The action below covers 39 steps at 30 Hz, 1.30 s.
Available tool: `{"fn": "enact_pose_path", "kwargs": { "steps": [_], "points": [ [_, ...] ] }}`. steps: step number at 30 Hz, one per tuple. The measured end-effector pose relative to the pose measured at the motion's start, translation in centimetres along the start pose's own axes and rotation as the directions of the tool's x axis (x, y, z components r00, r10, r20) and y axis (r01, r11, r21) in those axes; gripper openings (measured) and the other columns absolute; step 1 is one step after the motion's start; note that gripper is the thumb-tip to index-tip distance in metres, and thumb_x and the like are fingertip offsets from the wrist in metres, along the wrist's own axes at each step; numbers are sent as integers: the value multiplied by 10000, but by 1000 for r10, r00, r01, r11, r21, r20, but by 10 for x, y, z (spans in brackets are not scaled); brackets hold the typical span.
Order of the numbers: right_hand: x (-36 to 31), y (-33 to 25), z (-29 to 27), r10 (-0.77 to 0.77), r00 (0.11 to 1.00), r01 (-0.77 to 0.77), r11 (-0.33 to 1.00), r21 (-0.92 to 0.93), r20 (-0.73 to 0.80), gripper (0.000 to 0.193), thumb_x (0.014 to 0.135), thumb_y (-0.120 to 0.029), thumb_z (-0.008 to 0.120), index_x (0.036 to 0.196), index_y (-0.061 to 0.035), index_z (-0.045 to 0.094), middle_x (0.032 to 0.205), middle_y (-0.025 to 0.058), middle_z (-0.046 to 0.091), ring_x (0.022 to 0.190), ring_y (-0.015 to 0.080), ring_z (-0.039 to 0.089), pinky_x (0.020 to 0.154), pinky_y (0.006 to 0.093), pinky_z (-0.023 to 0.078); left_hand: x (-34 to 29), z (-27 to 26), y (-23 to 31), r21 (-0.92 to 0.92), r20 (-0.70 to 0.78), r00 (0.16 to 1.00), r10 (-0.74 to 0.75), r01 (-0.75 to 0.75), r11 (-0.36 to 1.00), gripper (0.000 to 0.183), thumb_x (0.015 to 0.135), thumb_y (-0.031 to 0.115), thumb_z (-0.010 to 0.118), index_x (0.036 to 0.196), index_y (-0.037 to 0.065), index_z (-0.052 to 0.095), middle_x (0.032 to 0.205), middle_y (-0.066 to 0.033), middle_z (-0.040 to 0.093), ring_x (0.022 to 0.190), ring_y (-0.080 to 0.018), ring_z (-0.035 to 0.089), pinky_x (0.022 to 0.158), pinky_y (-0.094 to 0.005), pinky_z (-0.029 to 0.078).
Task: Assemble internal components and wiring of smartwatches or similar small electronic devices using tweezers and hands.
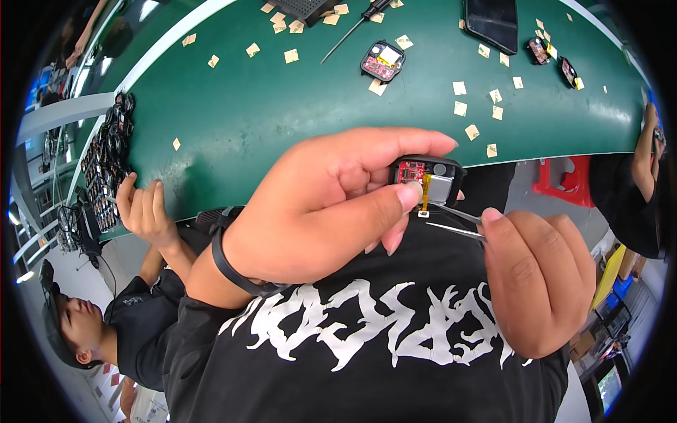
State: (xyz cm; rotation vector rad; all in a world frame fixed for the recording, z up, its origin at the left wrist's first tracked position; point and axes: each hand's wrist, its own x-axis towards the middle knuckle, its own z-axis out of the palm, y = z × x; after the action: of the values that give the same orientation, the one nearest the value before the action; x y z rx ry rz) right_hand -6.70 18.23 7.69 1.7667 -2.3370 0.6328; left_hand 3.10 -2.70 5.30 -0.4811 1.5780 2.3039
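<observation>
Just past the table's near edge, my left hand (317, 204) holds a small black device housing (459, 173) between thumb and fingers. Inside the housing show a red circuit board (411, 171), a silver-grey block (441, 189) and a yellow flex cable (426, 192) with a small white-edged end hanging over the rim. My left thumb presses on the board beside the cable. Pinched in my right hand (539, 278) are metal tweezers (458, 231), their tips apart. One tip is close to the cable's lower end; whether it touches cannot be made out.
On the green table (282, 106) lie a screwdriver (352, 28), another opened device (383, 61), a black tray (491, 25), two more device parts (539, 51) and several beige stickers (291, 56). Black cabled units (106, 162) crowd the left end. A co-worker (134, 317) sits at left; a red stool (564, 182) stands right.
</observation>
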Motion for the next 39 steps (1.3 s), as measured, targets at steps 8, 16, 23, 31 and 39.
{"fn": "enact_pose_path", "kwargs": {
  "steps": [8,16,23,31,39],
  "points": [
    [-1,2,13,-70,995,70,998,-3,-69,269,614,153,768,862,121,670,718,168,624,507,211,509,417,292,351,-2,-5,-2,-64,80,996,-37,42,997,497,1002,109,444,1470,-58,430,1264,-197,663,698,-71,592,603,-197,472],
    [-3,4,16,-108,988,117,990,75,-111,331,578,80,734,898,136,673,713,176,619,506,215,511,417,278,348,-3,-3,1,-32,104,994,-34,38,999,463,1047,141,431,1464,-62,435,1260,-186,670,689,-64,595,589,-187,472],
    [-5,4,16,-121,988,130,986,100,-97,362,570,41,729,919,124,679,729,167,622,525,216,521,425,286,360,-1,-3,1,15,108,993,-54,53,998,445,1055,133,436,1455,-62,446,1246,-189,678,691,-56,597,586,-177,468],
    [-6,0,3,24,1000,-24,999,21,-4,377,571,79,750,940,112,684,734,167,622,532,225,515,448,292,381,0,-1,-7,18,15,999,34,-34,999,412,968,-56,546,1379,-77,539,1113,-165,703,741,-84,647,651,-209,544],
    [-11,4,5,104,995,-104,982,160,9,447,574,124,733,1017,95,679,793,169,644,565,227,508,483,307,385,6,0,-17,263,-173,960,219,-169,950,324,964,-33,602,1278,-111,594,901,-107,691,791,-148,720,711,-235,597]
  ]
}}
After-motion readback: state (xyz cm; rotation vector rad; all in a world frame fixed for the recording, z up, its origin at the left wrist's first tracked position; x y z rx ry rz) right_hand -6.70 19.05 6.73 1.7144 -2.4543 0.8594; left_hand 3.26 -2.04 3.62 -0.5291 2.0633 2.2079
